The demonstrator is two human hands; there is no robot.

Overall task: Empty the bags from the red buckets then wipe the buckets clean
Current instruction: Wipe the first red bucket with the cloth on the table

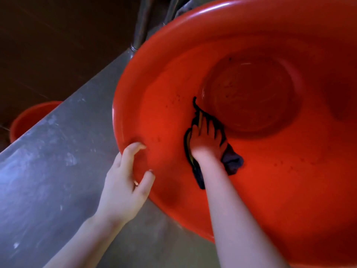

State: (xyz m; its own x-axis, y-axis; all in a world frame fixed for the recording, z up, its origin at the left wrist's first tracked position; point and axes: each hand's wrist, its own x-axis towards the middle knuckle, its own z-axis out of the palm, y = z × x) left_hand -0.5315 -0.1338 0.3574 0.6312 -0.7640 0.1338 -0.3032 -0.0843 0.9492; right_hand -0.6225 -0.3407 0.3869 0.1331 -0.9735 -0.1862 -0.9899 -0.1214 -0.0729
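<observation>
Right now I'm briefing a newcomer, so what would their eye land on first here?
The big red bucket fills the right of the view. Inside it the right hand presses a dark cloth on the wall, while the left hand grips its near rim. A second red bucket peeks past the grey metal counter at left.

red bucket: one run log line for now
step: wiping | left hand: grips red bucket rim | right hand: presses dark cloth on inner wall

We read no text, label, brand or number: none on the red bucket (270,180), the dark cloth (231,161), or the second bucket (29,118) at 9 o'clock.
</observation>
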